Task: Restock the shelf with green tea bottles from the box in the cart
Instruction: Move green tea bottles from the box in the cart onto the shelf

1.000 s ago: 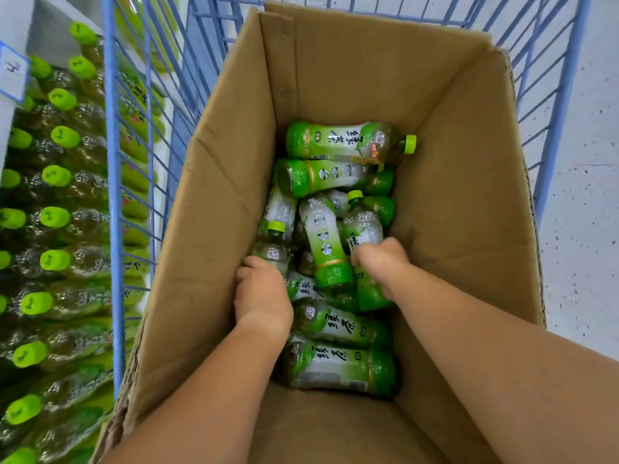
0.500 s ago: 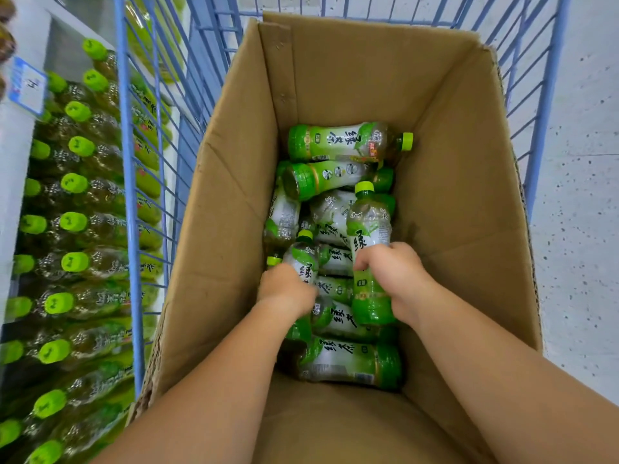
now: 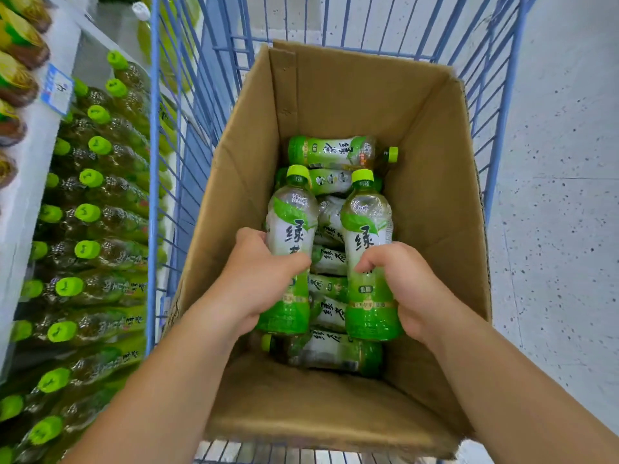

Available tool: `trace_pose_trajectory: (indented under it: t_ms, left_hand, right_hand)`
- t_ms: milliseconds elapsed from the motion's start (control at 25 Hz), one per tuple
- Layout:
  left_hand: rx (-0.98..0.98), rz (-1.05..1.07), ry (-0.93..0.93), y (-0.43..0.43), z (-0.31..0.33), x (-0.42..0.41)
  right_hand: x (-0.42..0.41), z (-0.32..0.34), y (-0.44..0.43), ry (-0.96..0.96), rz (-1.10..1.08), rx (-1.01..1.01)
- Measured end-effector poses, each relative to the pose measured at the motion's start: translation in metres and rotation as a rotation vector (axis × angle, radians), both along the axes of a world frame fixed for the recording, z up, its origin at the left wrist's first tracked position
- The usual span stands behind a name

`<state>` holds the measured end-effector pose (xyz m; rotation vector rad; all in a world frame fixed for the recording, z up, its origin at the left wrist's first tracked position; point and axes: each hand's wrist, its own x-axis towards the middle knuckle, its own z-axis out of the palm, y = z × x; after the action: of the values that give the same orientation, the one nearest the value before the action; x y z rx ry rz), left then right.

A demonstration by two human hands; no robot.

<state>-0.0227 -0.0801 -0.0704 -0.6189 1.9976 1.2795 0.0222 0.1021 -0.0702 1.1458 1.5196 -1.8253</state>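
left bottle (image 3: 292,226) gripped by left hand (image 3: 258,283), right bottle (image 3: 366,226) by right hand (image 3: 402,283) | both held cap-up over box (image 3: 335,95) | shelf (image 3: 23,202) left of box, nearer left hand

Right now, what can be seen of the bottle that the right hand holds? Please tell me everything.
The right-hand bottle is clear plastic with pale tea inside, a lime-green cap and a wrap label showing a green leaf, dark Chinese characters and a bright green base band. It is capped and roughly upright, held above the other bottles lying in the cardboard box. The right hand grips its middle; nothing else visibly touches it.
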Motion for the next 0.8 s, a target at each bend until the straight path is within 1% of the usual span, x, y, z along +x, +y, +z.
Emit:
trace_pose_trajectory:
  t_ms: [120,360,600,800]
  left_hand:
    - [0.026,0.086,0.108,-0.006,0.030,0.017]
    - [0.031,0.266,0.306,-0.001,0.104,0.063]
    - [0.035,0.453,0.425,0.005,0.186,0.138]
    - [-0.033,0.610,0.463,-0.013,0.221,0.215]
  right_hand:
    - [0.005,0.019,0.003,0.054,0.047,-0.014]
    - [0.022,0.067,0.008,0.172,0.268,0.060]
    - [0.067,0.144,0.016,0.257,0.420,0.123]
    - [0.102,0.184,0.002,0.344,0.550,0.120]
